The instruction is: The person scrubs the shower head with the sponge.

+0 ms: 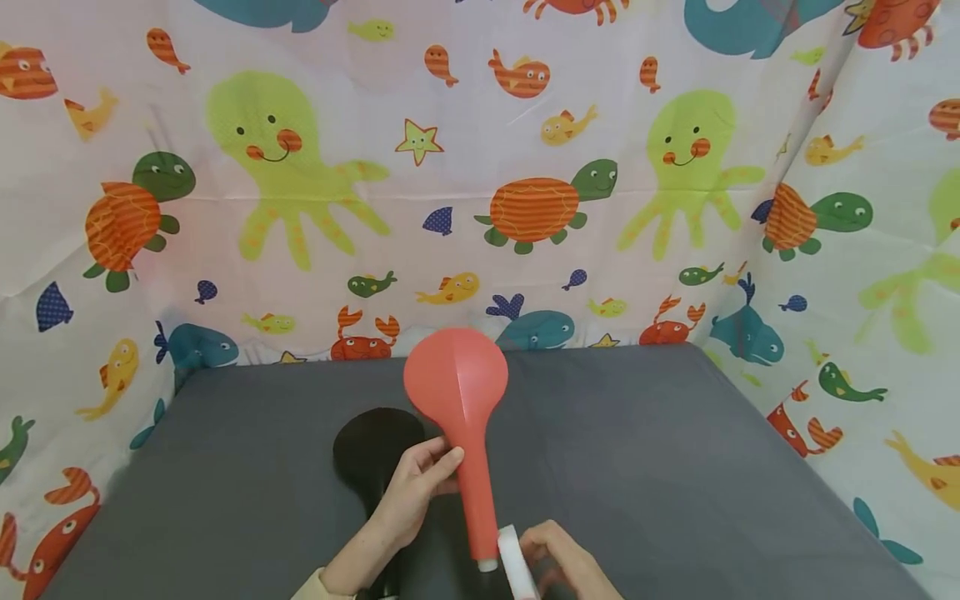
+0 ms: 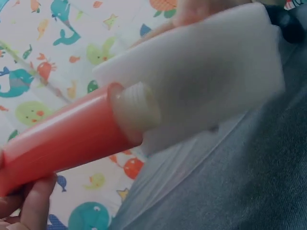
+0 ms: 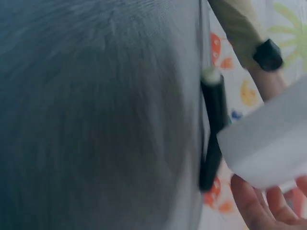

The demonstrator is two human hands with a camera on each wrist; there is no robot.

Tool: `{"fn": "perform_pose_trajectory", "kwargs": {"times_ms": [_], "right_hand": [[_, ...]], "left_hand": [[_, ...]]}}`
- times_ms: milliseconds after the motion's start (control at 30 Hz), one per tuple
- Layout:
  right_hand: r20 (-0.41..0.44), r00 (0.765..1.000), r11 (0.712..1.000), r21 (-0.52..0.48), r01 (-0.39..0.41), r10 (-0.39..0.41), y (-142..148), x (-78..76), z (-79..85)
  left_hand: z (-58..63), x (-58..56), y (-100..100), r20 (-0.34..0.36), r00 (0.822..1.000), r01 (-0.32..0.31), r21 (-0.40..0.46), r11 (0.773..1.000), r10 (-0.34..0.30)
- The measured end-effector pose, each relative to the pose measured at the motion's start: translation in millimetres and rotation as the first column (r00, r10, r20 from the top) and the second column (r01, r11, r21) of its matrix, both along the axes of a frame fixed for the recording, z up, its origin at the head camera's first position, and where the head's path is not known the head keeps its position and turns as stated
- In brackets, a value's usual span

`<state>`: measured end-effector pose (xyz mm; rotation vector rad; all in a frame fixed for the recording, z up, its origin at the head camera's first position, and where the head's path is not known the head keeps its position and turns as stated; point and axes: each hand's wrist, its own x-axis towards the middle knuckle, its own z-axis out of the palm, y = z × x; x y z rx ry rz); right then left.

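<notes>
My left hand point(image 1: 416, 492) grips the handle of a red shower head point(image 1: 459, 383), its round head up and away from me. The white threaded end point(image 2: 136, 108) of its handle points down toward me. In my right hand point(image 1: 566, 560) is a white sponge block point(image 1: 516, 560), held by the fingers at its side. The sponge point(image 2: 216, 72) stands right at the threaded end and overlaps it in the left wrist view. Fingertips point(image 3: 247, 196) of the right hand show along the sponge's lower edge in the right wrist view.
A black shower head point(image 1: 377, 446) lies on the grey-covered table point(image 1: 637, 450), left of the red one and partly behind my left forearm. A white curtain point(image 1: 450, 108) printed with sea animals rises behind the table and along both sides.
</notes>
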<state>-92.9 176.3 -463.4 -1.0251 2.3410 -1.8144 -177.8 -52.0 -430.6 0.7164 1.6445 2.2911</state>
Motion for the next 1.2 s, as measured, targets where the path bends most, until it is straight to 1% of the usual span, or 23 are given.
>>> {"fn": "perform_pose_trajectory", "kwargs": {"times_ms": [33,67,100,133,167,200,233,300,367,400,500,567,600,700,767,900,967,1133,1200], "right_hand": [[-0.009,1.0,1.0,0.019,0.019,-0.019,4,-1.1,3.0],[-0.037,0.998,0.997,0.035,0.062,-0.06,9,-3.8,6.4],[-0.068,0.99,0.991,0.048,0.126,-0.123,13,-7.3,10.4],[-0.106,0.977,0.979,0.056,0.194,-0.188,17,-11.9,14.0],[-0.136,0.957,0.962,0.067,0.265,-0.254,20,-17.4,17.4],[-0.159,0.931,0.934,0.091,0.344,-0.328,22,-22.6,20.5],[-0.19,0.9,0.901,0.122,0.417,-0.391,24,-28.0,22.7],[-0.226,0.851,0.83,0.207,0.518,-0.474,24,-37.1,25.3],[-0.287,0.812,0.753,0.309,0.58,-0.508,22,-44.1,24.5],[-0.32,0.798,0.715,0.357,0.601,-0.511,20,-46.5,22.9],[-0.413,0.767,0.613,0.462,0.641,-0.491,13,-51.1,15.5],[-0.449,0.76,0.569,0.505,0.649,-0.469,8,-52.3,10.6],[-0.462,0.759,0.553,0.521,0.65,-0.458,6,-52.7,8.2],[-0.484,0.761,0.522,0.554,0.648,-0.431,2,-52.2,2.8],[-0.496,0.762,0.509,0.568,0.647,-0.416,0,-51.3,-0.4],[-0.499,0.775,0.494,0.598,0.632,-0.387,-4,-49.7,-4.9],[-0.503,0.778,0.482,0.611,0.628,-0.377,-5,-49.4,-6.1],[-0.502,0.781,0.454,0.636,0.624,-0.371,-4,-49.8,-6.8],[-0.495,0.787,0.449,0.647,0.616,-0.368,-3,-50.1,-7.1]], "left_hand": [[0.1,-2.5,0,0.025,1.0,0.008,-0.012,1.0,-0.008],[-0.4,-5.3,1,0.055,0.998,0.014,-0.027,1.0,-0.013],[-1.0,-8.1,2,0.083,0.996,0.023,-0.04,0.999,-0.02],[-1.3,-10.7,4,0.106,0.994,0.027,-0.054,0.998,-0.021],[-2.0,-13.7,6,0.128,0.992,0.028,-0.071,0.997,-0.019],[-3.0,-16.6,8,0.145,0.989,0.024,-0.086,0.996,-0.012],[-4.2,-19.4,10,0.158,0.987,0.018,-0.101,0.995,-0.002],[-8.0,-24.4,14,0.155,0.988,0.002,-0.13,0.991,0.018],[-13.0,-28.6,17,0.161,0.986,-0.015,-0.158,0.987,0.041],[-16.0,-30.1,18,0.166,0.985,-0.021,-0.17,0.985,0.05],[-25.2,-33.0,20,0.198,0.978,-0.024,-0.199,0.98,0.064],[-30.7,-33.8,21,0.23,0.97,-0.023,-0.215,0.976,0.073],[-33.0,-33.8,22,0.243,0.967,-0.023,-0.222,0.975,0.078],[-38.7,-33.6,22,0.279,0.956,-0.022,-0.233,0.972,0.088],[-41.8,-33.1,23,0.298,0.949,-0.024,-0.242,0.97,0.098],[-46.6,-32.5,24,0.33,0.938,-0.02,-0.255,0.967,0.106],[-48.2,-33.2,25,0.341,0.934,-0.014,-0.259,0.966,0.105],[-49.7,-34.3,28,0.355,0.929,0.002,-0.272,0.962,0.099],[-50.0,-34.4,29,0.357,0.929,0.006,-0.278,0.96,0.097]]}}
